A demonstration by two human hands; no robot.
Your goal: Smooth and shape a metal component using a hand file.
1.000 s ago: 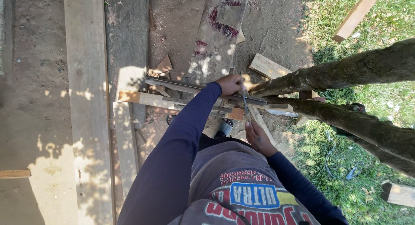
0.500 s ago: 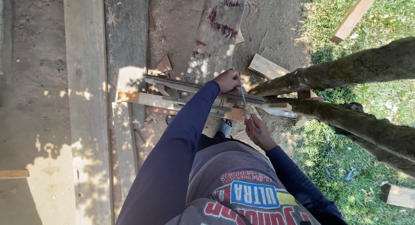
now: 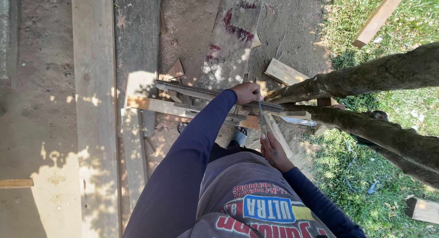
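1. The left hand (image 3: 247,92) is closed, fingers curled down over the end of a long grey metal bar (image 3: 201,94), which lies across pale wooden battens (image 3: 157,106) just beside the near end of a thick mossy tree branch (image 3: 366,75).
2. The right hand (image 3: 273,148) sits just below that same branch end, fingers gathered around the lower end of a thin dark metal tool (image 3: 262,116) (what kind of tool cannot be told), whose upper end reaches the bar by the left hand.
3. A second mossy branch (image 3: 384,132) runs below the first, over grass.
4. A short pale wooden offcut (image 3: 283,72) lies on the dirt just above the first branch's end.
5. A weathered grey plank with red paint marks (image 3: 233,41) lies well above the bar; broad pale boards (image 3: 93,105) lie far left of the branch.
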